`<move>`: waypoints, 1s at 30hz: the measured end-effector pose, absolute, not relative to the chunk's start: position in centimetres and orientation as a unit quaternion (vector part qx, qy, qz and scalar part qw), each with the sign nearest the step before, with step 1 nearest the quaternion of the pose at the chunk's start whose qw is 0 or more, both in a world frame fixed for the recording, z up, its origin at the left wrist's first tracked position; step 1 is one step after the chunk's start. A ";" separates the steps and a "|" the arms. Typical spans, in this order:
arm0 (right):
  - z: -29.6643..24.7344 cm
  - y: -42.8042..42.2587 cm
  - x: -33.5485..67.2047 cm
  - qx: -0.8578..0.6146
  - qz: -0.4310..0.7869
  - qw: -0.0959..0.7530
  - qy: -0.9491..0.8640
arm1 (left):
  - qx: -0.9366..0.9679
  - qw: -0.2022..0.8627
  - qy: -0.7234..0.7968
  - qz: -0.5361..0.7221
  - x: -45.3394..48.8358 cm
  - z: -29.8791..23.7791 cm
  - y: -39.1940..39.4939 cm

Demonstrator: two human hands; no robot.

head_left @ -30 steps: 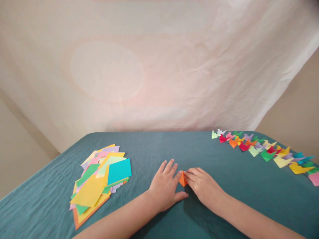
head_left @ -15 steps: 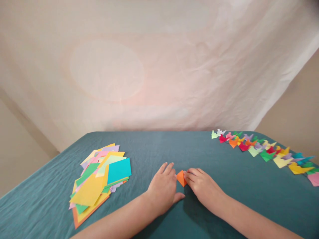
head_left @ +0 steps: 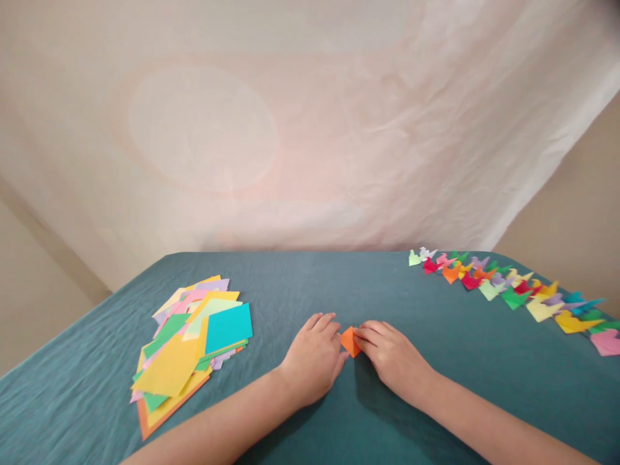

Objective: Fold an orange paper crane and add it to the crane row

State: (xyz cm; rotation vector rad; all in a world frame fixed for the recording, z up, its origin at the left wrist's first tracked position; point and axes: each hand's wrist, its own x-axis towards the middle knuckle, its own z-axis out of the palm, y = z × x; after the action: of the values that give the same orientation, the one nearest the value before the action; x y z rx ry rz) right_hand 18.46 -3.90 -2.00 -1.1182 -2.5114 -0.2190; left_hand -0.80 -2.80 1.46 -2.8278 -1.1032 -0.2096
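A small folded orange paper (head_left: 349, 341) lies on the teal tablecloth (head_left: 300, 284) in front of me. My left hand (head_left: 312, 358) rests palm down just left of it, fingers bent and close together, fingertips touching its left edge. My right hand (head_left: 392, 358) lies to the right, fingers pressed together on the paper's right side, pinching or pressing it flat. Most of the paper is hidden between the two hands.
A loose pile of coloured paper squares (head_left: 188, 336) lies at the left of the table. A row of several folded paper cranes (head_left: 508, 290) runs along the right side. A pale cloth backdrop (head_left: 290, 129) hangs behind the table.
My left hand's fingers have drawn together and curled in toward the orange paper. Both hands and the paper sit slightly higher in view as the camera tilted down a little.
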 end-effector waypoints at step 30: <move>-2.7 -2.3 19.8 -0.416 0.002 0.217 -0.883 | -0.954 0.013 -0.288 -0.088 -0.7 0.7 -2.5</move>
State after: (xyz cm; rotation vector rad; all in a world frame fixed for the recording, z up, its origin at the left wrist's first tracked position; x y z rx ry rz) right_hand 19.81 -2.34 -2.73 -1.1539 -2.4465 0.0053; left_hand -0.69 -2.52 0.70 -2.9714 -0.8962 -0.2757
